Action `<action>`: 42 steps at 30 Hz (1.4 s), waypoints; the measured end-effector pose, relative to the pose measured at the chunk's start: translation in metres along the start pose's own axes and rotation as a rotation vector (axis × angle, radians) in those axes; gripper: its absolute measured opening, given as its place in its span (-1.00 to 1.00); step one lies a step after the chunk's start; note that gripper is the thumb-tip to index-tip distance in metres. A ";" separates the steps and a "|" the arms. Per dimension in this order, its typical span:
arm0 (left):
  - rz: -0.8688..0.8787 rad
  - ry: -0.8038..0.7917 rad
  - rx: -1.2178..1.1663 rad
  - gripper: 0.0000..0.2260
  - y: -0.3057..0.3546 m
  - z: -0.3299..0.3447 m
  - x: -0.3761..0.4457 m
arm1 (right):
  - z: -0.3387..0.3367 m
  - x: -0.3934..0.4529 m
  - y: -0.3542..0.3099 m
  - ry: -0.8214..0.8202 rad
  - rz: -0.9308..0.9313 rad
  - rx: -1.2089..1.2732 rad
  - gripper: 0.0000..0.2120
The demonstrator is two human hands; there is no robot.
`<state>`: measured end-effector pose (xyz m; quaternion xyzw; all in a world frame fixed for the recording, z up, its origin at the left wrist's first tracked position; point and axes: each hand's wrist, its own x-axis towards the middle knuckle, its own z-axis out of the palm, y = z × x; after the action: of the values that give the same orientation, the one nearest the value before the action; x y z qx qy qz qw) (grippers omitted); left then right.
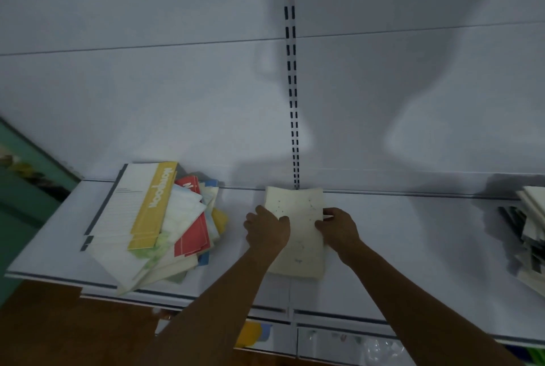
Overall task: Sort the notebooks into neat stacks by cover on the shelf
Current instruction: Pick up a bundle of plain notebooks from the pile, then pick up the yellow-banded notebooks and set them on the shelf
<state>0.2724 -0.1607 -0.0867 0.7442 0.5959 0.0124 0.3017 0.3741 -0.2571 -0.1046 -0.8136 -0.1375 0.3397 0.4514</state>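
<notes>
Where the white shelf point(398, 247) meets the back panel, one cream stack point(298, 230) lies at centre, one jumbled pile point(153, 227) to its left and one untidy pile point(530, 236) at the right edge. The left hand point(267, 230) and right hand point(337, 227), fingers curled, grip the stack's sides. Bare shelf lies between stack and right pile.

You've got 2 bare forearms in view, no sleeves, no gloves, no watch or rings seen on left hand point(267, 231) or right hand point(339, 228).
</notes>
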 end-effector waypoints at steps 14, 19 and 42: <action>0.046 -0.031 0.074 -0.30 -0.039 -0.011 0.015 | 0.052 -0.002 -0.019 -0.005 -0.054 -0.208 -0.81; 0.136 -0.028 0.100 -0.33 -0.035 -0.016 0.011 | 0.051 -0.008 -0.033 0.024 -0.012 -0.243 -0.70; -0.095 0.488 -0.109 -0.67 -0.197 -0.258 -0.029 | 0.217 -0.093 -0.227 -0.313 -0.890 -0.439 -0.69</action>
<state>-0.0062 -0.0530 0.0429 0.6729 0.6838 0.2095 0.1892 0.1781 -0.0417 0.0443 -0.6916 -0.6039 0.1955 0.3447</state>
